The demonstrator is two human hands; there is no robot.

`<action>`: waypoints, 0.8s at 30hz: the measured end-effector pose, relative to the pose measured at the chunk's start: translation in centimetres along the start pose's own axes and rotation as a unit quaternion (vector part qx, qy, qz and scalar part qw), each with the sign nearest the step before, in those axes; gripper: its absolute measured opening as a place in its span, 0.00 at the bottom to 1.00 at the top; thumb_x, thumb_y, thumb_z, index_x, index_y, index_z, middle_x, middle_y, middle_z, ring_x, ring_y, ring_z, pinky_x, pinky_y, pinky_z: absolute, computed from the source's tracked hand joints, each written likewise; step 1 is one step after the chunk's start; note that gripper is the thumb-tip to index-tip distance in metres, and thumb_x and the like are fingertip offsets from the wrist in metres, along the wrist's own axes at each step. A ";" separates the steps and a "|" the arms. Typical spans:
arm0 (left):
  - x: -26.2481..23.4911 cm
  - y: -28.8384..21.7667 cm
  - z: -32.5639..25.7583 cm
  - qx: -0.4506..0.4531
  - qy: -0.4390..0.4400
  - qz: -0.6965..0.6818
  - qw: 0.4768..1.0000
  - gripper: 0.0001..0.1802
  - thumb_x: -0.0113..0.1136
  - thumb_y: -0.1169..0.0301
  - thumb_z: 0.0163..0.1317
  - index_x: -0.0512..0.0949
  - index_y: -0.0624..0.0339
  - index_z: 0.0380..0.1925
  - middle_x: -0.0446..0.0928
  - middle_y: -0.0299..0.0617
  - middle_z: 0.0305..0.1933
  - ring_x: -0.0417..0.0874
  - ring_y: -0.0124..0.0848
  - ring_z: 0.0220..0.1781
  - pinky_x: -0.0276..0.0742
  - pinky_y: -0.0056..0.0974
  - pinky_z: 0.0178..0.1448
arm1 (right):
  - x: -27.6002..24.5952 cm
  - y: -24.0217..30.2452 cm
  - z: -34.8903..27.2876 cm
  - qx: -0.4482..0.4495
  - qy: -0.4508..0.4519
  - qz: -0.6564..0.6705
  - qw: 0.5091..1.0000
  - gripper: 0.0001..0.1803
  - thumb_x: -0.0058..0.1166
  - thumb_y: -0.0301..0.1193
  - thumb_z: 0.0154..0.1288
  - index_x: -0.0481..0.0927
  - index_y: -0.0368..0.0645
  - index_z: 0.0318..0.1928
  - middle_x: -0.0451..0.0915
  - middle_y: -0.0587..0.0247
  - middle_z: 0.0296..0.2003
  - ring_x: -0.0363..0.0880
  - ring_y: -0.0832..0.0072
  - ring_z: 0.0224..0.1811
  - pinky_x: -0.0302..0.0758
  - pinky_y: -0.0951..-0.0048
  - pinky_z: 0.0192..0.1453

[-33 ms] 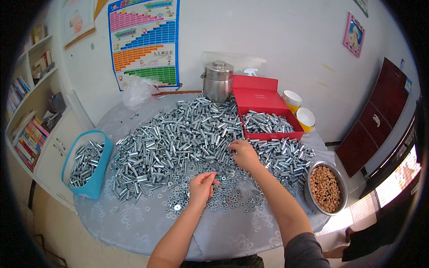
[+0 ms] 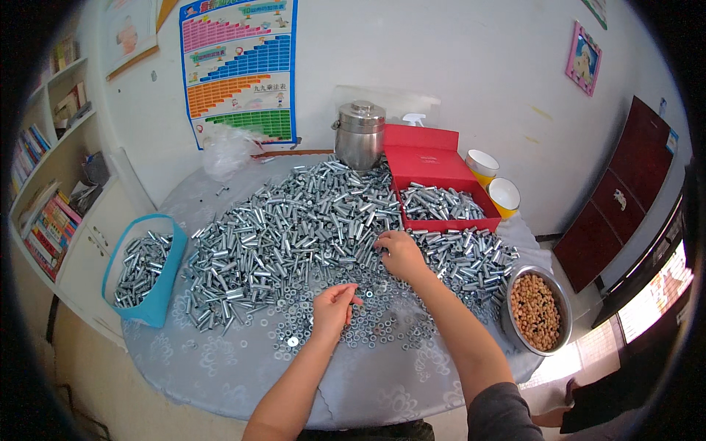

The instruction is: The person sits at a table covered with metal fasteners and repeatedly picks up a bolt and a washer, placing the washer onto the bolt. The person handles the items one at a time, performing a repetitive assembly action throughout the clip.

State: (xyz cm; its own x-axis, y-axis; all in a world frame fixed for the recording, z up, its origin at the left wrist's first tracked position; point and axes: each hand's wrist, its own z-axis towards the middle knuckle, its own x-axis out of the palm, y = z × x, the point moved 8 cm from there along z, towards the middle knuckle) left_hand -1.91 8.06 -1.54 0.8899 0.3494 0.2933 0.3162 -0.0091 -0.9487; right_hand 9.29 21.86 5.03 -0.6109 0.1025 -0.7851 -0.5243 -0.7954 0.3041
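- Two hands work: my left hand (image 2: 334, 307) pinches a small washer (image 2: 358, 300) over the table (image 2: 220, 375).
- My right hand (image 2: 401, 253), fingers curled, touches the bolts (image 2: 294, 220); I think picking one comes next.

— What do you see at the hands?
— My left hand (image 2: 334, 307) pinches over the washers (image 2: 375, 323); my right hand (image 2: 401, 253) rests on the heap of metal sleeves (image 2: 294, 228).

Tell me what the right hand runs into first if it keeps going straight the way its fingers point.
The right hand points up and left across the table, fingertips already at the edge of the big heap of silver metal sleeves. Going straight on, it would most likely meet those sleeves first; depth is hard to judge here.
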 end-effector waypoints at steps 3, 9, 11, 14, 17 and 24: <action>-0.2 0.2 0.1 0.006 -0.001 0.006 1.000 0.12 0.50 0.71 0.61 0.75 0.66 0.40 0.76 0.42 0.25 0.64 0.18 0.12 0.60 0.22 0.14 | 0.2 1.2 0.7 -0.034 0.004 -0.046 0.998 0.13 0.51 0.22 0.41 0.77 0.44 0.32 0.75 0.58 0.36 0.71 0.60 0.41 0.69 0.63 0.44; -0.2 0.2 0.0 0.003 -0.004 0.009 1.000 0.12 0.51 0.70 0.60 0.75 0.66 0.40 0.77 0.40 0.25 0.65 0.18 0.13 0.61 0.23 0.15 | 1.4 1.6 1.6 -0.050 0.069 -0.095 0.992 0.14 0.51 0.23 0.42 0.75 0.46 0.35 0.73 0.59 0.33 0.73 0.61 0.38 0.70 0.62 0.40; -0.2 0.3 0.0 -0.007 -0.004 0.010 1.000 0.12 0.51 0.70 0.60 0.75 0.66 0.40 0.77 0.40 0.25 0.66 0.18 0.13 0.62 0.22 0.15 | 1.9 1.5 1.8 -0.016 0.116 -0.097 0.988 0.13 0.51 0.24 0.43 0.76 0.46 0.35 0.72 0.59 0.34 0.73 0.61 0.39 0.71 0.63 0.41; -0.1 0.2 0.0 -0.010 -0.002 0.012 1.000 0.12 0.50 0.70 0.60 0.75 0.65 0.40 0.77 0.40 0.26 0.67 0.17 0.14 0.63 0.22 0.16 | 1.9 1.5 1.7 -0.027 0.116 -0.114 0.986 0.12 0.50 0.24 0.44 0.75 0.46 0.34 0.72 0.59 0.33 0.74 0.62 0.38 0.72 0.63 0.39; -0.1 0.2 0.0 -0.005 0.004 0.013 1.000 0.11 0.51 0.70 0.60 0.75 0.65 0.40 0.77 0.40 0.26 0.67 0.17 0.15 0.64 0.23 0.16 | 2.1 1.1 1.3 -0.028 0.142 -0.114 0.983 0.09 0.50 0.26 0.47 0.76 0.45 0.32 0.72 0.59 0.31 0.74 0.62 0.36 0.72 0.64 0.37; 0.8 -1.0 -0.3 0.075 -0.014 0.018 0.997 0.10 0.56 0.73 0.56 0.77 0.64 0.38 0.77 0.35 0.25 0.69 0.16 0.19 0.66 0.22 0.19 | -1.8 3.4 -2.3 0.059 0.085 0.145 0.984 0.07 0.55 0.29 0.50 0.78 0.40 0.31 0.75 0.57 0.29 0.75 0.62 0.30 0.72 0.67 0.35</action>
State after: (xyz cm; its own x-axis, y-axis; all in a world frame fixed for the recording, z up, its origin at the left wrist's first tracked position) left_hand -1.44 8.03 -0.30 0.8901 0.3767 0.2565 0.2286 0.1179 -0.9664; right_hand 9.96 17.59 6.27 -0.6422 -0.2284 -0.7317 -0.4141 -0.6999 0.5819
